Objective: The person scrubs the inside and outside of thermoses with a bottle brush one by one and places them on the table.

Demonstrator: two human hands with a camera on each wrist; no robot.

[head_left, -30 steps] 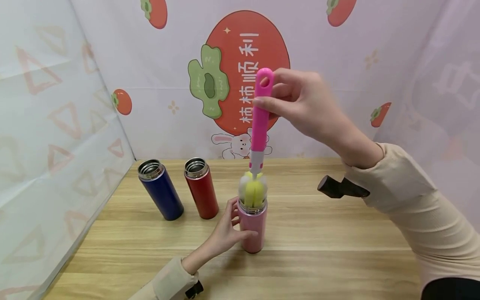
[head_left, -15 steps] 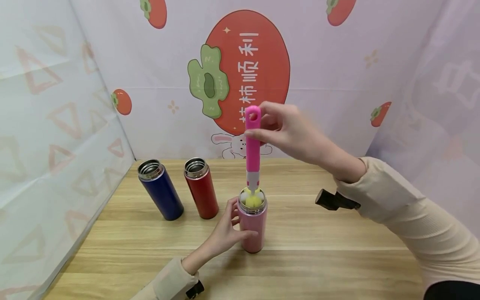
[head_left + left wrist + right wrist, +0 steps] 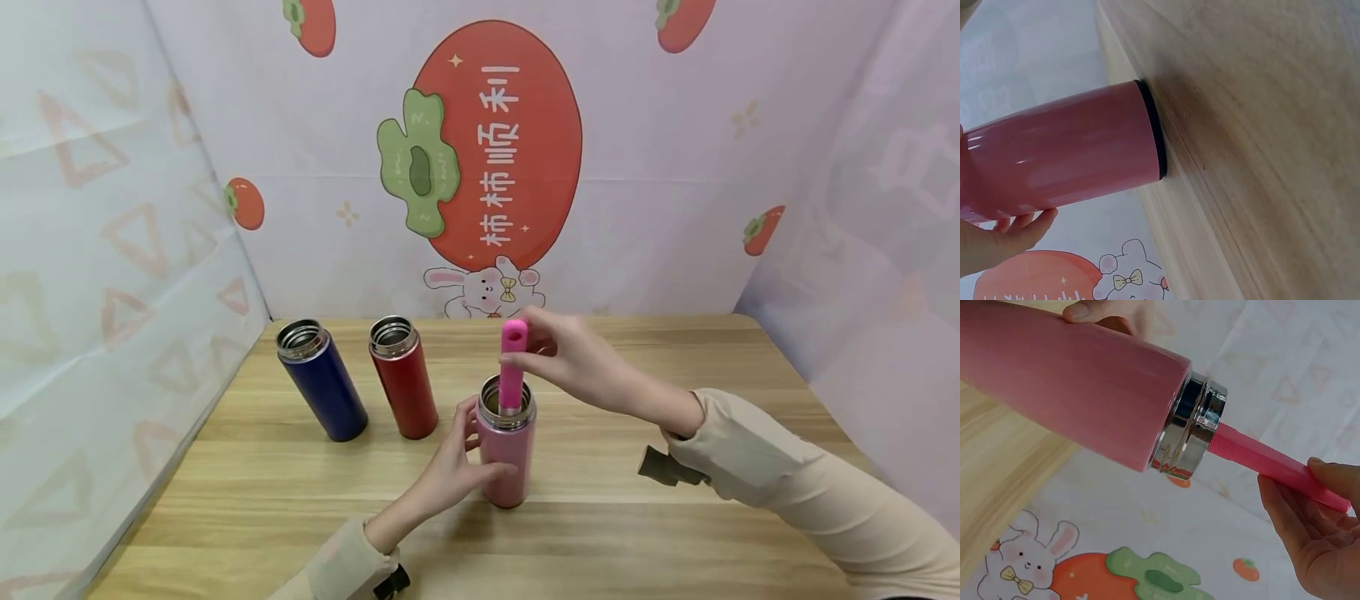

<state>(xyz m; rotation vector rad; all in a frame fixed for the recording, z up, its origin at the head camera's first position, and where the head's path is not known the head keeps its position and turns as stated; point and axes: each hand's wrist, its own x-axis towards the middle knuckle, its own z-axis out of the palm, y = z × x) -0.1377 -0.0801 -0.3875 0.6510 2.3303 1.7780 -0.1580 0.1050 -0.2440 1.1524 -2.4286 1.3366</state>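
Note:
A pink thermos bottle [image 3: 506,450] without a lid stands upright on the table, its steel rim [image 3: 1194,428] bare. My left hand [image 3: 452,471] grips its side, fingers and thumb around the body. From the bottle's mouth rises the pink handle [image 3: 513,367] of a bottle brush; its sponge head is hidden inside. My right hand [image 3: 573,358] pinches that handle near its holed top end between thumb and fingers, just above the rim. In the right wrist view the fingers [image 3: 1288,531] lie along the handle. The left wrist view has the bottle's black base [image 3: 1155,131] on the wood.
A blue bottle [image 3: 322,383] and a red bottle [image 3: 405,379], both lidless, stand to the left of the pink one. The wooden table [image 3: 637,533] meets a printed cloth backdrop [image 3: 645,167] behind and cloth walls at both sides.
My right hand has moved down with the bottle brush; its yellow and white sponge head has gone from the mouth into the pink bottle. The left hand keeps its hold in place.

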